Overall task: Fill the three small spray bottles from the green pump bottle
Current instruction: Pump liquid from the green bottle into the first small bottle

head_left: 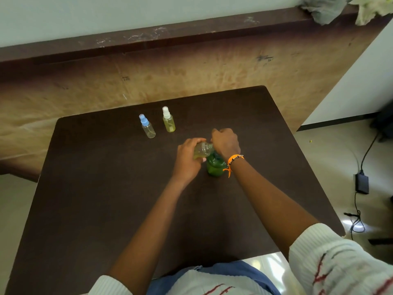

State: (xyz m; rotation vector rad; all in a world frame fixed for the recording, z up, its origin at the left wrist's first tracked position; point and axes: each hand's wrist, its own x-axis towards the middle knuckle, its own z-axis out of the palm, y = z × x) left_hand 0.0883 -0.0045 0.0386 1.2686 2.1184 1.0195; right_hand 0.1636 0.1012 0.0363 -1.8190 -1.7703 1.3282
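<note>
My left hand (188,158) grips a small clear spray bottle (203,150), tilted on its side, with yellowish liquid in it. My right hand (225,142) is curled at that bottle's neck end; what its fingers hold is hidden. Under my right wrist stands the green pump bottle (215,167), partly covered by it. Farther back on the dark table (106,188) stand two more small spray bottles: one with a blue cap (147,126), looking nearly empty, and one with a white cap (168,120), holding yellow-green liquid.
A long brown ledge (170,67) runs behind the table. A crumpled cloth (323,7) lies on its far right end. A black power adapter (361,183) with cables lies on the floor to the right.
</note>
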